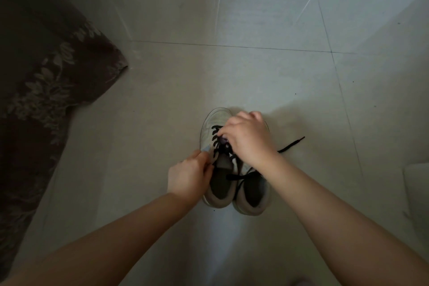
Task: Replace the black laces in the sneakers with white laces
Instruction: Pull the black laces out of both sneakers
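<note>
Two pale sneakers stand side by side on the tiled floor, toes pointing away from me. The left sneaker (214,121) still has a black lace (216,139) threaded through its eyelets. My left hand (188,175) grips the left side of that sneaker near its collar. My right hand (246,139) reaches across and pinches the lace crossings over the tongue. It hides most of the right sneaker (253,195), of which only the heel opening shows. A loose black lace end (292,144) trails on the floor to the right. No white laces are visible.
A dark floral fabric (46,72) hangs down to the floor on the left. A pale object (417,181) lies at the right edge. Grey floor tiles (232,65) stretch beyond the sneakers.
</note>
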